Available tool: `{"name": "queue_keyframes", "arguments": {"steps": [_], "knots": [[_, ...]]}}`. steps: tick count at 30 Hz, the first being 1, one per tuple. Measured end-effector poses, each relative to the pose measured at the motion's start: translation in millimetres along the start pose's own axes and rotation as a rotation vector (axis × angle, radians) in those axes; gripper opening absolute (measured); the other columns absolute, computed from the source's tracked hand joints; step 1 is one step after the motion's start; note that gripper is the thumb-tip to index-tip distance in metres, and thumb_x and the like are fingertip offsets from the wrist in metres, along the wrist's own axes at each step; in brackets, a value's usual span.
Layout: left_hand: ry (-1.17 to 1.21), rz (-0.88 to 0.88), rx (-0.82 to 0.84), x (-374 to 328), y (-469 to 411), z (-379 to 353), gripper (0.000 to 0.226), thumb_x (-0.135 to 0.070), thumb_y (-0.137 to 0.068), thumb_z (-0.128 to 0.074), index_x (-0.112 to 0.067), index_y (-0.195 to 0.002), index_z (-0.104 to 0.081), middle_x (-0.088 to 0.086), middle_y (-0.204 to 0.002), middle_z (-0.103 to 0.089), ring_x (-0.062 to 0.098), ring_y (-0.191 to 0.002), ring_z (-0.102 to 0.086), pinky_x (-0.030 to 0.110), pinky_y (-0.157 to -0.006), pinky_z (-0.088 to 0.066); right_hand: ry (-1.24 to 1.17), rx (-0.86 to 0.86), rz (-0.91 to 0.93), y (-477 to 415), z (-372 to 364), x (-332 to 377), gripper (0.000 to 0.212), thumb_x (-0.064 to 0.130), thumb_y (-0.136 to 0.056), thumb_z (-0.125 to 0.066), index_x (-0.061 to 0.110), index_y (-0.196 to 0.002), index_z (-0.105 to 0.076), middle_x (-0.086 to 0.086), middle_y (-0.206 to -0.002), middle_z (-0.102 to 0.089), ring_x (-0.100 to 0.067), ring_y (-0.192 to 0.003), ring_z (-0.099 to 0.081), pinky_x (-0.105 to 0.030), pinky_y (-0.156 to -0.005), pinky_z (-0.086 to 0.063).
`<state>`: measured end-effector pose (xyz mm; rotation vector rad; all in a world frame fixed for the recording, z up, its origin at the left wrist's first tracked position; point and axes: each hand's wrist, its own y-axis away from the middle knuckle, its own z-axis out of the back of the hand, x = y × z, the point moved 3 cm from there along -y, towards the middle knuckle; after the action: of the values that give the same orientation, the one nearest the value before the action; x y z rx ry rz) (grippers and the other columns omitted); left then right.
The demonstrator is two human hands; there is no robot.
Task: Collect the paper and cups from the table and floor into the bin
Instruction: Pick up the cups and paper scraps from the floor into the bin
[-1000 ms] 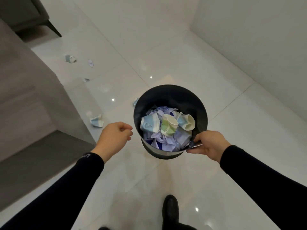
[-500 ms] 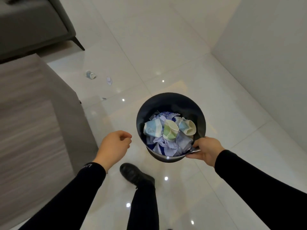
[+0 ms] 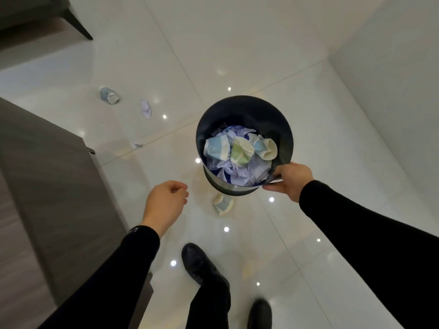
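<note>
The right hand (image 3: 291,180) reached forward from a black sleeve and gripped the near right rim of the dark round bin (image 3: 280,129), thumb over the edge and fingers beneath, holding it up off the white tiled floor (image 3: 237,55). The left hand (image 3: 165,205) hung out in front at the left of the bin, apart from it, its fingers curled into a loose fist with nothing seen in it.

Inside the bin lay crumpled lilac paper (image 3: 237,172) with three crushed cups on top: a blue one (image 3: 216,148) at the left, a green one (image 3: 241,151) in the middle and a blue one with a cream inside (image 3: 266,147) at the right.

On the floor a crushed cup (image 3: 222,204) lay just below the near edge of the bin. Farther off to the left lay another blue cup (image 3: 108,95), a white scrap of paper (image 3: 145,109) beside it, and a smaller scrap (image 3: 137,145) nearer the corner of the grey table (image 3: 47,186).

Compared with half a second before, the grip on the rim was the same and the left fist had kept its shape, but the view had moved forward: the far cup and scraps sat closer, the cup under the bin had come into sight, and a black shoe (image 3: 199,264) was planted ahead, with a second shoe (image 3: 260,312) now showing at the near edge
</note>
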<state>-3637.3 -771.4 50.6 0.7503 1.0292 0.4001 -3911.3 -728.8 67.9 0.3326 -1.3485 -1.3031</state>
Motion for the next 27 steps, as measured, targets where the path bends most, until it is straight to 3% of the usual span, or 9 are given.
{"name": "queue_keyframes", "arguments": {"steps": [3, 10, 15, 21, 24, 27], "knots": [[0.006, 0.023, 0.006, 5.3, -25.3, -4.6, 0.017, -0.012, -0.085, -0.05, -0.02, -0.086, -0.065, 0.002, -0.086, -0.07, 0.014, -0.073, -0.065, 0.028, -0.068, -0.048, 0.025, 0.015, -0.013, -31.7, -14.9, 5.9, 0.019, -0.01, -0.084, -0.046, 0.007, -0.078, -0.049, -0.01, -0.076, -0.056, -0.022, -0.062, -0.061, -0.024, -0.048, -0.055], [0.046, 0.045, -0.003, 14.4, -64.9, -16.2, 0.022, -0.008, -0.084, -0.049, -0.023, -0.075, -0.062, 0.001, -0.08, -0.068, 0.014, -0.068, -0.062, 0.027, -0.063, -0.048, 0.117, 0.072, -0.044, -97.4, -45.9, 11.3, 0.019, -0.008, -0.086, -0.045, 0.007, -0.076, -0.048, -0.01, -0.077, -0.055, -0.022, -0.064, -0.061, -0.026, -0.052, -0.057], [0.219, 0.095, -0.026, 3.3, -92.3, -38.9, 0.017, -0.011, -0.087, -0.05, -0.019, -0.08, -0.063, 0.002, -0.08, -0.067, 0.013, -0.067, -0.062, 0.024, -0.059, -0.05, 0.2, 0.103, -0.014, -139.7, -60.6, 12.3, 0.019, -0.007, -0.085, -0.045, 0.006, -0.098, -0.048, -0.008, -0.077, -0.055, -0.02, -0.064, -0.061, -0.024, -0.05, -0.056], [0.232, 0.116, -0.074, -8.9, -121.1, -61.7, 0.017, -0.012, -0.086, -0.05, -0.021, -0.079, -0.064, 0.001, -0.079, -0.068, 0.013, -0.069, -0.063, 0.024, -0.061, -0.049, 0.261, 0.146, -0.049, -180.0, -58.5, 13.6, 0.021, -0.008, -0.085, -0.046, 0.008, -0.098, -0.048, -0.009, -0.089, -0.055, -0.019, -0.065, -0.06, -0.024, -0.049, -0.057], [0.215, 0.154, -0.093, -4.7, -128.1, -70.7, 0.016, -0.012, -0.086, -0.05, -0.019, -0.083, -0.064, 0.001, -0.081, -0.068, 0.013, -0.072, -0.064, 0.024, -0.062, -0.049, 0.268, 0.109, -0.075, -192.9, -47.0, 16.4, 0.026, -0.017, -0.08, -0.048, 0.003, -0.094, -0.058, -0.008, -0.083, -0.058, -0.023, -0.066, -0.059, -0.024, -0.042, -0.054], [0.201, 0.173, -0.121, 3.7, -129.1, -73.6, 0.016, -0.011, -0.086, -0.049, -0.017, -0.088, -0.064, 0.0, -0.081, -0.067, 0.013, -0.072, -0.064, 0.023, -0.061, -0.048, 0.207, 0.045, -0.031, -202.0, -38.3, 17.5, 0.035, -0.01, -0.087, -0.045, 0.003, -0.118, -0.058, -0.011, -0.098, -0.061, -0.032, -0.085, -0.061, -0.032, -0.053, -0.056]]}}
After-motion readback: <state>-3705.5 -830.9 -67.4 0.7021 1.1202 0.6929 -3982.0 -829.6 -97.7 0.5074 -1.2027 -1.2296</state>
